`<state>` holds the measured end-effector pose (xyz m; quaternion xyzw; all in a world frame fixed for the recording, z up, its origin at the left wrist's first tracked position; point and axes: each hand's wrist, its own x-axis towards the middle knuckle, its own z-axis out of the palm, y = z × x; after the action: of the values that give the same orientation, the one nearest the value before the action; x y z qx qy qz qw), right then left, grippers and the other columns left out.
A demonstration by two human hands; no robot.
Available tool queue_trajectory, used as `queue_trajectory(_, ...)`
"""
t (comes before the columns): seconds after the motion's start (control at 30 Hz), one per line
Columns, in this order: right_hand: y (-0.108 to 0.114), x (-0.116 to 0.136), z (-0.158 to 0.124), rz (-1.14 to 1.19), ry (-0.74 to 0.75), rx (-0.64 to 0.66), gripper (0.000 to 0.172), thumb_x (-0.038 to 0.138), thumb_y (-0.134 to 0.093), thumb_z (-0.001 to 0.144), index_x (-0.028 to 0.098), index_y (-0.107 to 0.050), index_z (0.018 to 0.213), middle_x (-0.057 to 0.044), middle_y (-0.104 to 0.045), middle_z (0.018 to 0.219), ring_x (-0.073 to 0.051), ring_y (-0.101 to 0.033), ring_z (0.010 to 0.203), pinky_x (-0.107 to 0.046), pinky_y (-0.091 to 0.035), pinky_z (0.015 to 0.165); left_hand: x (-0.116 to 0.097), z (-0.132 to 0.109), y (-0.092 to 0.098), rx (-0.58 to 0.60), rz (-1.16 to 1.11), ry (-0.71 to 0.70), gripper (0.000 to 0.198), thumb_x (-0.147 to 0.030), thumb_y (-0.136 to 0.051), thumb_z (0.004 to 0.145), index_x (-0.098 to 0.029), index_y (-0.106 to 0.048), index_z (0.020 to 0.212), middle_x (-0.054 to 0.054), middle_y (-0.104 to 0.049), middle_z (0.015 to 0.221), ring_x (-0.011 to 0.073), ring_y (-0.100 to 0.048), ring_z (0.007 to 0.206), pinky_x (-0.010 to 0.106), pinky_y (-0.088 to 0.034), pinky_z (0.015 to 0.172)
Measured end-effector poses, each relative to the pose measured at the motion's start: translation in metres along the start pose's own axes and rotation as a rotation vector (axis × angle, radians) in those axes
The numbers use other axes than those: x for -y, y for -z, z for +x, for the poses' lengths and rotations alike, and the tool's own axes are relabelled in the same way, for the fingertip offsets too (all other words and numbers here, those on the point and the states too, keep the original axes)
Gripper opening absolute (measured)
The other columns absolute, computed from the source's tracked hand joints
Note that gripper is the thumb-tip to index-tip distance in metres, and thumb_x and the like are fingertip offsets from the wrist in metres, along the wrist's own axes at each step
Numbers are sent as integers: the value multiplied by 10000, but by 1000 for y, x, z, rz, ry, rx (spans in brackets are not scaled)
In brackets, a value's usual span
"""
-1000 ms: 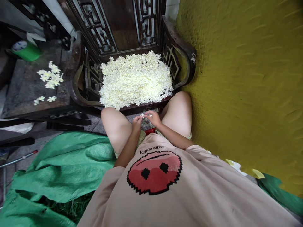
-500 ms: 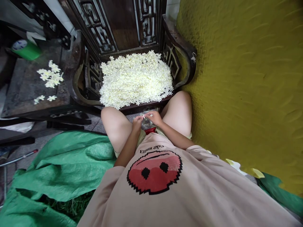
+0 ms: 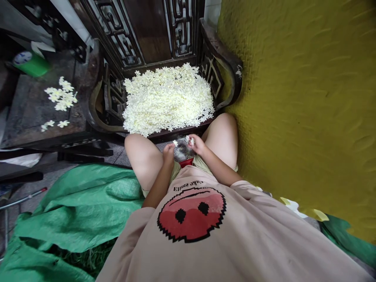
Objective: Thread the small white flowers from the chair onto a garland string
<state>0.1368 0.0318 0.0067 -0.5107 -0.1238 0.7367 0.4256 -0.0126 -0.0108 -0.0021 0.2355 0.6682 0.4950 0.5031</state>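
Between my knees, my left hand (image 3: 168, 151) pinches a small white flower (image 3: 175, 143) at its fingertips. A short gap away, my right hand (image 3: 197, 145) is closed on white flowers (image 3: 192, 141) that show at its fingers; how many it holds I cannot tell. Just beyond my knees, a thick heap of white flowers (image 3: 169, 98) covers the seat of a dark carved wooden chair (image 3: 155, 31).
Left of the chair, a dark wooden table (image 3: 26, 102) bears a few loose flowers (image 3: 61, 94) and a green roll (image 3: 31, 63). A green sack (image 3: 88, 196) with dark green strands lies at my left. A yellow textured sheet (image 3: 299, 98) rises on my right.
My hands, which met over one white flower, have moved apart. The left keeps a flower at its fingertips, and flowers now show at the right hand's fingers.
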Motion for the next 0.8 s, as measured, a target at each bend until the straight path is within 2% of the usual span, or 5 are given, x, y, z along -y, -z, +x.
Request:
queue_trajectory(0.13, -11, -7, -8, 108, -279, 95, 71, 177, -501, 706, 167, -490, 636, -33, -559, 587, -123, -505, 521, -227, -407, 471, 2, -1, -2, 9, -12, 51, 193, -350, -625, 628, -167, -586, 678, -15, -519, 587, 94, -422, 542, 248, -344, 580)
queue_trajectory(0.27, -13, -7, -7, 148, -322, 114, 46, 146, -473, 678, 149, -518, 667, -79, -617, 674, -143, -550, 579, -235, -427, 482, 3, 1, 0, 16, 4, 54, 207, -362, -640, 627, -168, -600, 686, -18, -517, 579, 92, -422, 532, 249, -340, 569)
queue_trajectory(0.43, -11, -8, -5, 113, -210, 8, 89, 137, -448, 703, 172, -453, 622, -9, -527, 559, -78, -371, 414, -199, -286, 388, 3, 0, -2, -17, 1, 45, 201, -348, -647, 617, -167, -610, 697, -25, -511, 557, 98, -445, 545, 251, -357, 588)
queue_trajectory(0.63, -12, -15, -8, -86, -39, 85, 28, 183, -488, 716, 184, -515, 713, 81, -347, 462, -61, -213, 375, -201, -194, 399, 5, 2, -3, -19, 21, 28, 193, -345, -652, 591, -174, -615, 673, 2, -565, 599, 135, -524, 645, 270, -401, 662)
queue_trajectory(0.8, -14, -26, -8, -462, 208, 61, 92, 267, -539, 722, 189, -575, 756, 55, -425, 537, -93, -349, 465, -231, -331, 510, 8, 4, -3, -19, 35, 11, 220, -368, -653, 592, -164, -631, 671, 12, -573, 601, 145, -532, 644, 283, -404, 663)
